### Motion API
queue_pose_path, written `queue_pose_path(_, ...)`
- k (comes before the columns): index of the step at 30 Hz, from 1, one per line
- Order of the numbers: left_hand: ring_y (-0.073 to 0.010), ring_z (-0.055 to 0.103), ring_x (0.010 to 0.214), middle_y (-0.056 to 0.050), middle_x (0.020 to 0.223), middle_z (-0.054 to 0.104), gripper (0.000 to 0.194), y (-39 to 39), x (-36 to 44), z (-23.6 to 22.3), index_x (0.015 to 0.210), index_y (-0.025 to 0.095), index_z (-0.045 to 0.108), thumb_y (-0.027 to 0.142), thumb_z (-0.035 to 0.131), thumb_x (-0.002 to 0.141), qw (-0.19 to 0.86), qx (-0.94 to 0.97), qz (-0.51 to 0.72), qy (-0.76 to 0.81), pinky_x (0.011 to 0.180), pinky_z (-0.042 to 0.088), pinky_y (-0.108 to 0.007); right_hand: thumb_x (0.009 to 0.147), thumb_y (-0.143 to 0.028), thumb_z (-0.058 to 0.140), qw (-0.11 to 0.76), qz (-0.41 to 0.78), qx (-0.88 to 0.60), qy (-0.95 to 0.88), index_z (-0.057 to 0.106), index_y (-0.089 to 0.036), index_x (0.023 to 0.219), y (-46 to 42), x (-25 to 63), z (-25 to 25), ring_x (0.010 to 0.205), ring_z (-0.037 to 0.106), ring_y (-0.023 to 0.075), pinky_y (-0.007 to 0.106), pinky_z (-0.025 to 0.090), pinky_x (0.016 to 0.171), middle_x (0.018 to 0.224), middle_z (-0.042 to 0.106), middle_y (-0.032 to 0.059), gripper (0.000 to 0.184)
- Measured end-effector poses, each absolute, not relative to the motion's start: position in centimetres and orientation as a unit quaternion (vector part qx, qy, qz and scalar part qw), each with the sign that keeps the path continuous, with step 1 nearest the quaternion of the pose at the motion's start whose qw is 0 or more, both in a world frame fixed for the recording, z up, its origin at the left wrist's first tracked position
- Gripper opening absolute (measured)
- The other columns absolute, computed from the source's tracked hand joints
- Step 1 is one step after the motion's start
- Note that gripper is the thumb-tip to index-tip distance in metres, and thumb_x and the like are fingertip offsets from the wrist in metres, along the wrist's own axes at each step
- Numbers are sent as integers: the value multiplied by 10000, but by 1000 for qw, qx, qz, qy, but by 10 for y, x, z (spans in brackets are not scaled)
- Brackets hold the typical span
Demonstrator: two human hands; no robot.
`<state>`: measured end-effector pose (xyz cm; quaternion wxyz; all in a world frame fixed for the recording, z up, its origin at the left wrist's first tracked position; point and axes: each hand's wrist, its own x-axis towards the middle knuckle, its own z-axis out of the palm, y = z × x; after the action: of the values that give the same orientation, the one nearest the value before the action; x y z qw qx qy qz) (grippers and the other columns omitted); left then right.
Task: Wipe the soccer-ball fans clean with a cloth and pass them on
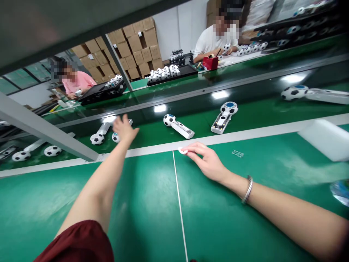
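Out over the green belt, my left hand [125,131] is open with its fingers spread, slightly blurred. Just beneath it lies a white-handled device with a soccer-ball head [115,137], partly hidden by the hand; I cannot tell whether they touch. Above the near edge of the bench, my right hand [208,162] pinches a small round white piece [182,150] between thumb and fingers. Beyond that hand are a closed-looking ball-headed device [183,130] and another device [220,123] with its handle's inside showing.
More ball-headed devices lie on the belt, one at left [97,139] and one at far right [294,92]. A slanting metal post [49,127] stands at left. A white block [324,140] is on the green bench [149,203]. Two people work across the belt near black trays [188,71].
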<state>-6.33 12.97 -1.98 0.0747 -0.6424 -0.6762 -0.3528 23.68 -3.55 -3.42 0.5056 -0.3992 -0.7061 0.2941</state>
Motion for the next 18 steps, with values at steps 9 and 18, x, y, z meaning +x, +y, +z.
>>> queue_pose_path(9,-89,483,491,53,613,514,409,69,-91,-25,789,161,491,425,714,571,-98,-616,-367,-690,459,397,-235,784,-298,589,526,469,-409,-581,682,-184,915,-30,231,-35,934,627,172,363,486,881,985,681,67,197)
queue_pose_path(18,-165,591,790,-27,949,591,547,-61,21,-28,1010,194,488,277,739,531,-309,-687,-307,-582,694,488,-293,832,-195,541,491,314,-392,-712,671,-188,932,-48,229,-29,894,593,142,324,477,837,922,652,47,164)
